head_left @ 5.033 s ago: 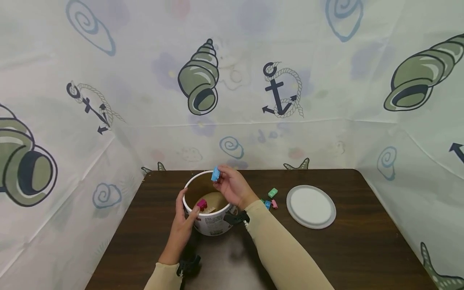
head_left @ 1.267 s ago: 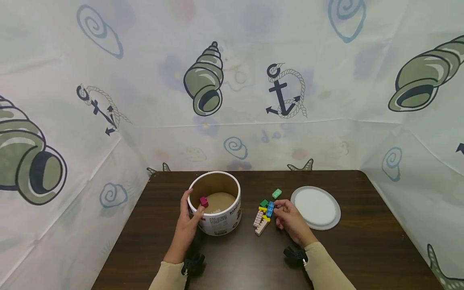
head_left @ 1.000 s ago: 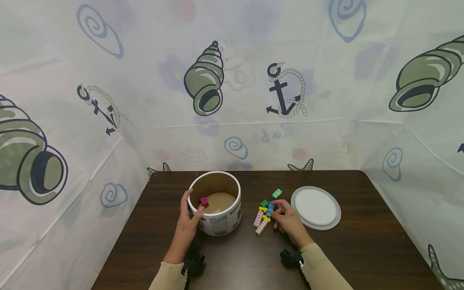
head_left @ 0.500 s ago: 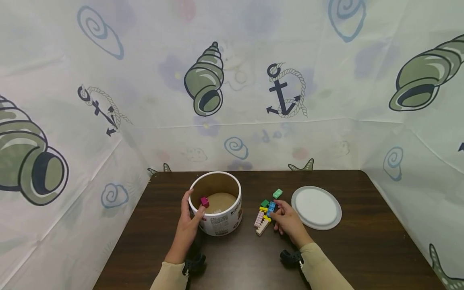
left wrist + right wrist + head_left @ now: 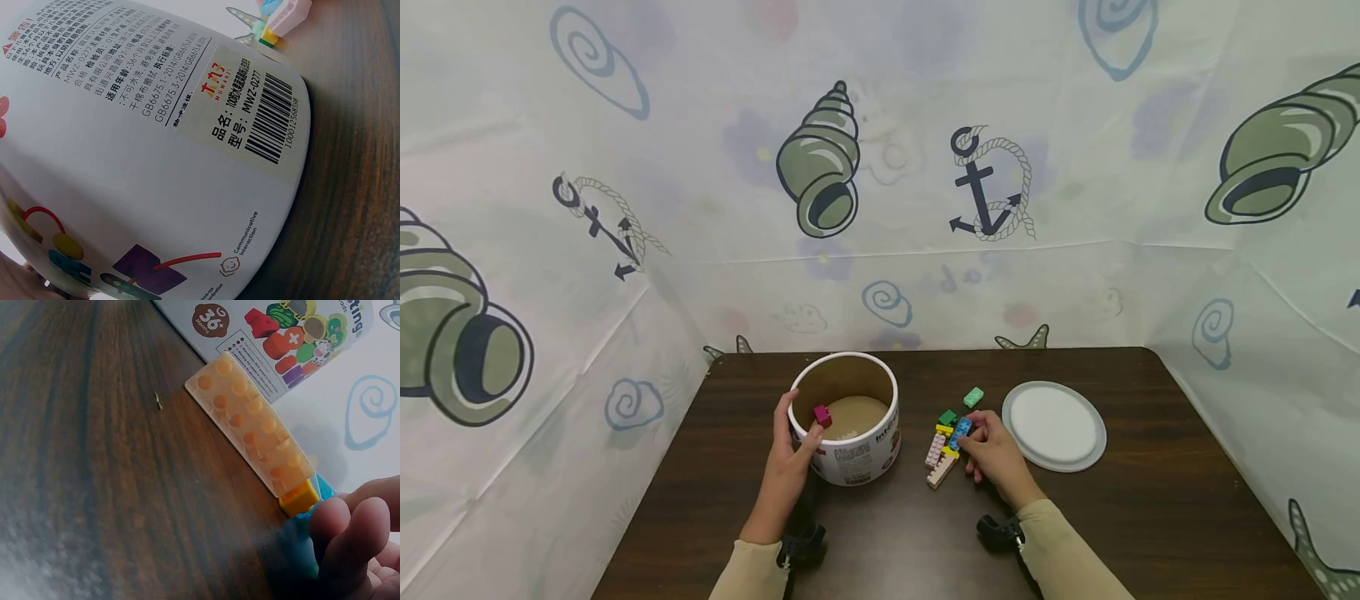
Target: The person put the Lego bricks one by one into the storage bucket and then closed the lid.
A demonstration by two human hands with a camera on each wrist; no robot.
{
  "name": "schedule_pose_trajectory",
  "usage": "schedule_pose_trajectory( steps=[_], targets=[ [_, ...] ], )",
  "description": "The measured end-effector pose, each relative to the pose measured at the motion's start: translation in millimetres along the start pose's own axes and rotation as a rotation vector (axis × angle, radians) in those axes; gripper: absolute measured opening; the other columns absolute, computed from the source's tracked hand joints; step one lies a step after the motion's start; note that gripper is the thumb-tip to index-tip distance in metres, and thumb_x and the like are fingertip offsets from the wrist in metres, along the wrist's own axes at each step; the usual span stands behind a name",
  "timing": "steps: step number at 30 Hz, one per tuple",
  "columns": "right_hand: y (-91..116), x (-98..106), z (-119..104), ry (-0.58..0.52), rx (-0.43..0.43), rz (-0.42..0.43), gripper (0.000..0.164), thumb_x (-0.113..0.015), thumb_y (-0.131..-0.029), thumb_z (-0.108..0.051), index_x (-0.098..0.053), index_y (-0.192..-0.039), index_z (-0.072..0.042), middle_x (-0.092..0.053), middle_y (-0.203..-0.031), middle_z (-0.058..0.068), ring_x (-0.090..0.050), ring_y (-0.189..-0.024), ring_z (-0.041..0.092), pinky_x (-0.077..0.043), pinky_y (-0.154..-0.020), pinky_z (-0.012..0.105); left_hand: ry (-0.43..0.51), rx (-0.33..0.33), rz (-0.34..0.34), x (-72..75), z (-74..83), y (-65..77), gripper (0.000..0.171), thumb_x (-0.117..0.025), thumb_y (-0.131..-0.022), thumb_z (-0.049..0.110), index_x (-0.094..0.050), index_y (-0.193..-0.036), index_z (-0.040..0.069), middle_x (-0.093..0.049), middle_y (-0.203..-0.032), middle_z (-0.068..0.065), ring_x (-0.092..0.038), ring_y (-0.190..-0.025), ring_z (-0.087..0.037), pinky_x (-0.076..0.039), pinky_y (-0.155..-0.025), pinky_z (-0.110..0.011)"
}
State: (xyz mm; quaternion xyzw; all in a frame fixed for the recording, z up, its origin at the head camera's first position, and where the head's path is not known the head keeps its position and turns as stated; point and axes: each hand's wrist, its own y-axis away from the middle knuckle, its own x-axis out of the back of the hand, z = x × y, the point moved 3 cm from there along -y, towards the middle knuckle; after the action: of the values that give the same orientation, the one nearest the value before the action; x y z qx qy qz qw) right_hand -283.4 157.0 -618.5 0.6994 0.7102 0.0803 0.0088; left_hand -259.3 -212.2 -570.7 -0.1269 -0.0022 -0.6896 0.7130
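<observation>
My left hand [image 5: 788,458] grips the near left rim of a white printed bucket [image 5: 853,462], thumb over the edge. Just beyond the thumb tip, inside the rim, shows a magenta toy brick [image 5: 823,416]. To the right, my right hand [image 5: 998,458] pinches a blue brick [image 5: 960,432] at its right side. This brick lies in a tight cluster with a pink brick [image 5: 935,450], a long cream brick [image 5: 942,472], yellow bricks [image 5: 944,430] and a green brick [image 5: 948,417]. In the right wrist view, curled fingertips meet the blue brick beside a yellow one [image 5: 300,499].
A light green brick [image 5: 973,397] lies apart behind the cluster. Right of the hand is a round white lid [image 5: 1053,426]. Everything stands on a dark wooden table [image 5: 1157,500], with a shell-patterned cloth [image 5: 910,167] behind and at both sides.
Five seconds ago my right hand held a light blue brick over the bucket; now it is at the cluster. Lately the blue brick has turned slightly under its fingers. The left hand keeps its grip.
</observation>
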Motion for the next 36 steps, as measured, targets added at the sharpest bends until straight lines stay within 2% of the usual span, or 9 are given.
schedule_pose_trajectory(
  steps=[4,10,13,18,22,26,31,34,36],
  targets=[
    [0.7,-0.4,0.1,-0.002,0.01,0.017,0.041,-0.073,-0.102,-0.006,-0.05,-0.135,-0.007,-0.059,-0.092,0.011,-0.06,-0.054,0.02,-0.05,-0.045,0.029,-0.014,0.005,0.003,0.7,-0.4,0.1,0.075,-0.064,-0.11,0.033,-0.02,-0.17,0.041,-0.018,-0.179,-0.009,-0.036,-0.151,-0.035,-0.047,-0.104,-0.029],
    [3.5,0.1,1.7,0.029,-0.016,0.05,0.041,-0.076,-0.099,-0.006,-0.049,-0.131,-0.009,-0.051,-0.102,0.011,-0.057,-0.058,0.02,-0.048,-0.046,0.028,-0.02,0.007,0.002,-0.6,0.5,1.9,0.077,-0.065,-0.11,0.032,-0.019,-0.171,0.042,-0.018,-0.179,-0.007,-0.034,-0.155,-0.036,-0.042,-0.118,-0.057],
    [3.8,-0.5,2.0,0.05,-0.024,0.066,0.039,-0.076,-0.099,-0.007,-0.049,-0.126,-0.009,-0.05,-0.105,0.012,-0.057,-0.059,0.02,-0.047,-0.046,0.028,-0.014,0.008,0.004,-1.1,0.9,2.4,0.077,-0.065,-0.109,0.035,-0.019,-0.17,0.042,-0.018,-0.179,-0.008,-0.033,-0.156,-0.037,-0.038,-0.12,-0.064],
    [2.8,-2.5,2.0,0.08,-0.024,0.085,0.033,-0.075,-0.099,-0.007,-0.047,-0.117,-0.009,-0.056,-0.095,0.012,-0.056,-0.058,0.019,-0.047,-0.047,0.029,-0.023,0.015,0.011,0.0,0.6,2.6,0.076,-0.066,-0.109,0.037,-0.02,-0.169,0.046,-0.018,-0.179,-0.009,-0.034,-0.154,-0.037,-0.041,-0.117,-0.061],
    [2.8,-3.6,0.9,0.064,-0.017,0.086,0.034,-0.075,-0.099,-0.008,-0.045,-0.116,-0.009,-0.062,-0.081,0.013,-0.06,-0.058,0.019,-0.049,-0.047,0.029,-0.028,0.014,0.011,1.3,-0.3,1.6,0.076,-0.066,-0.109,0.039,-0.02,-0.169,0.046,-0.019,-0.179,-0.009,-0.036,-0.152,-0.038,-0.047,-0.11,-0.046],
    [3.3,-3.6,-0.2,0.021,-0.011,0.089,0.033,-0.071,-0.1,-0.007,-0.045,-0.122,-0.008,-0.066,-0.093,0.017,-0.066,-0.063,0.02,-0.051,-0.047,0.029,-0.034,0.019,0.01,1.8,-1.6,1.5,0.076,-0.066,-0.108,0.04,-0.02,-0.169,0.045,-0.019,-0.178,-0.009,-0.037,-0.15,-0.037,-0.048,-0.104,-0.036],
    [2.8,-2.1,-2.4,-0.049,0.002,0.088,0.033,-0.062,-0.102,-0.003,-0.046,-0.131,-0.006,-0.06,-0.111,0.017,-0.067,-0.068,0.023,-0.051,-0.048,0.031,-0.019,0.011,0.007,1.4,-2.2,1.8,0.077,-0.066,-0.109,0.04,-0.02,-0.17,0.044,-0.018,-0.179,-0.008,-0.033,-0.154,-0.038,-0.042,-0.117,-0.058],
    [2.0,-0.9,-2.8,-0.104,0.017,0.078,0.035,-0.057,-0.105,-0.002,-0.046,-0.138,-0.005,-0.06,-0.106,0.016,-0.063,-0.068,0.023,-0.051,-0.049,0.031,-0.011,0.012,0.006,1.2,-2.2,1.9,0.077,-0.066,-0.108,0.041,-0.019,-0.169,0.044,-0.016,-0.18,-0.006,-0.03,-0.157,-0.038,-0.034,-0.123,-0.069],
    [1.6,-0.1,-2.4,-0.127,0.023,0.067,0.037,-0.055,-0.106,-0.001,-0.048,-0.142,-0.004,-0.059,-0.101,0.014,-0.061,-0.068,0.023,-0.051,-0.049,0.03,-0.012,0.012,0.008,1.2,-2.1,2.2,0.077,-0.066,-0.108,0.041,-0.019,-0.17,0.044,-0.016,-0.18,-0.005,-0.029,-0.158,-0.039,-0.031,-0.124,-0.071]
  ],
)
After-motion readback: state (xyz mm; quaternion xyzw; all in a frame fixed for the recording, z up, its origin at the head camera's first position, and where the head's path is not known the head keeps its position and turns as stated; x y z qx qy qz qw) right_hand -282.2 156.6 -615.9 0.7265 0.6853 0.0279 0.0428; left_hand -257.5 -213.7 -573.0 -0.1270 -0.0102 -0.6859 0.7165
